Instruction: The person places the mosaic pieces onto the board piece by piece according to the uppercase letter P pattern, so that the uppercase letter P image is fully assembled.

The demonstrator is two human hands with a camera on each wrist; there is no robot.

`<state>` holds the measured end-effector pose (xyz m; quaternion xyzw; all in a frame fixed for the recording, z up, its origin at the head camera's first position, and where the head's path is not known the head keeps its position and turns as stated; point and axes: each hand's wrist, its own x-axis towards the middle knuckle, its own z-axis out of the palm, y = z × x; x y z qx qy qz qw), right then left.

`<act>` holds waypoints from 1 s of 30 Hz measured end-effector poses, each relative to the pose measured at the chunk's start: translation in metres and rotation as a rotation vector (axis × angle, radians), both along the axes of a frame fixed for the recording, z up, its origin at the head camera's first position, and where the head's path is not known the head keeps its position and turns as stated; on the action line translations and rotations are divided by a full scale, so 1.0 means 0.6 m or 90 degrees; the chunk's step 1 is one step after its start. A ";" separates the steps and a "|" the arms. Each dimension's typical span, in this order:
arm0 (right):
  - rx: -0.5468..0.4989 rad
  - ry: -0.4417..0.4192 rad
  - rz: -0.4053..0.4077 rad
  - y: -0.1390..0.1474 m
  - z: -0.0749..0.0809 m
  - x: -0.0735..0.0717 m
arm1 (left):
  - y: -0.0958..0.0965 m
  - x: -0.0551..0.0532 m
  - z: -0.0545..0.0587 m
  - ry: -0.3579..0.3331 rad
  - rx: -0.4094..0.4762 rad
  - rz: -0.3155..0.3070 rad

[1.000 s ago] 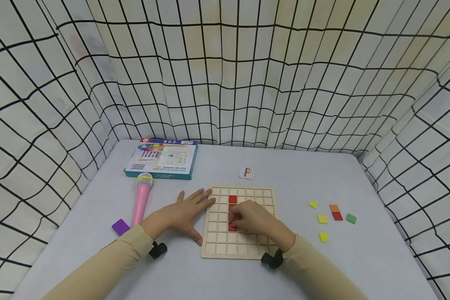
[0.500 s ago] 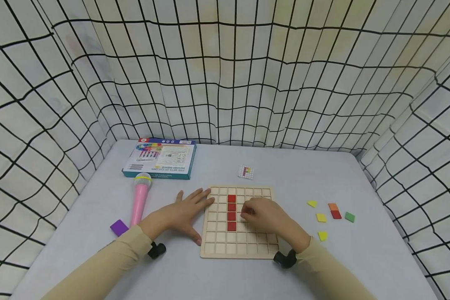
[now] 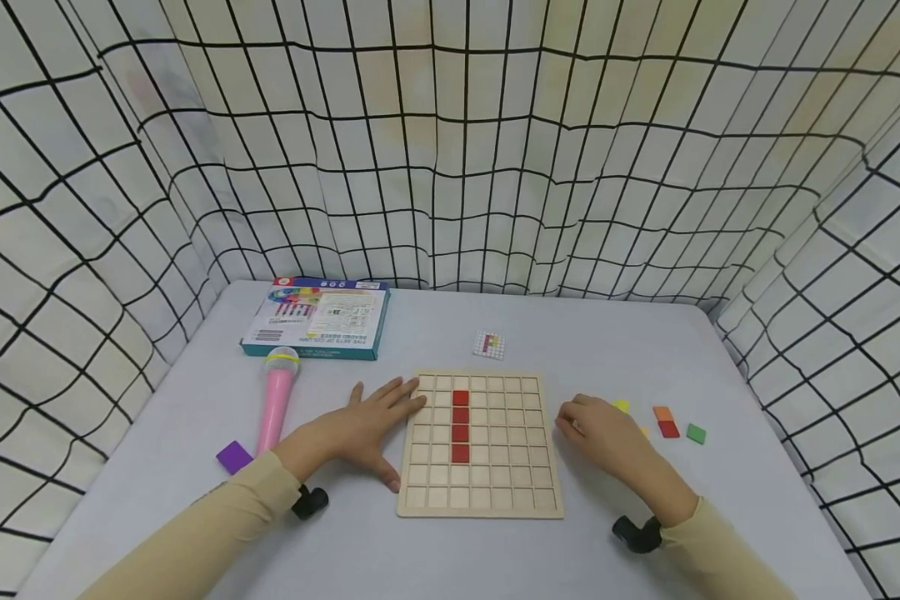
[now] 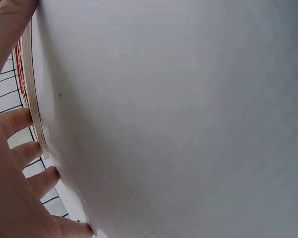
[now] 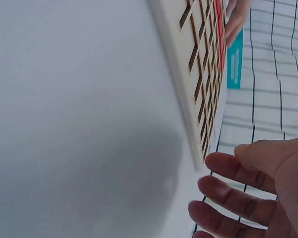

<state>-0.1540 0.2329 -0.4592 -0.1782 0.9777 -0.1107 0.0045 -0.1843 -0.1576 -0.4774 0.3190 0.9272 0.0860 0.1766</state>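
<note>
A wooden grid board (image 3: 502,477) lies on the table with several red square tiles (image 3: 461,432) set in one column. My left hand (image 3: 358,433) rests with spread fingers at the board's left edge; the left wrist view has its fingertips along the board's side (image 4: 32,94). To the right of the board hovers my right hand (image 3: 607,435), its fingers loosely bent. In the right wrist view that hand (image 5: 263,188) holds nothing. Yellow pieces (image 3: 621,406) lie partly hidden behind it. Farther right are an orange tile (image 3: 663,413), a red tile (image 3: 669,429) and a green tile (image 3: 696,433).
Behind the board lies a small pattern card (image 3: 489,344). A flat box (image 3: 318,321) lies at the back left, with a pink microphone (image 3: 275,408) in front of it. A purple tile (image 3: 234,457) lies beside the microphone. Black netting (image 3: 450,175) surrounds the table.
My right hand has left the red tiles and moved right, past the board's right edge, uncovering the red column. My left hand stays at the board's left edge.
</note>
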 end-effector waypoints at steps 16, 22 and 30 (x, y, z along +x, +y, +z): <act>0.063 -0.042 -0.253 0.174 0.011 0.030 | -0.005 0.003 0.005 -0.004 0.012 -0.002; 0.035 -0.080 -0.260 0.184 0.007 0.025 | -0.003 0.003 0.007 -0.007 0.012 -0.003; -0.014 -0.064 -0.283 0.180 0.001 0.021 | -0.004 0.004 0.005 -0.009 0.013 0.003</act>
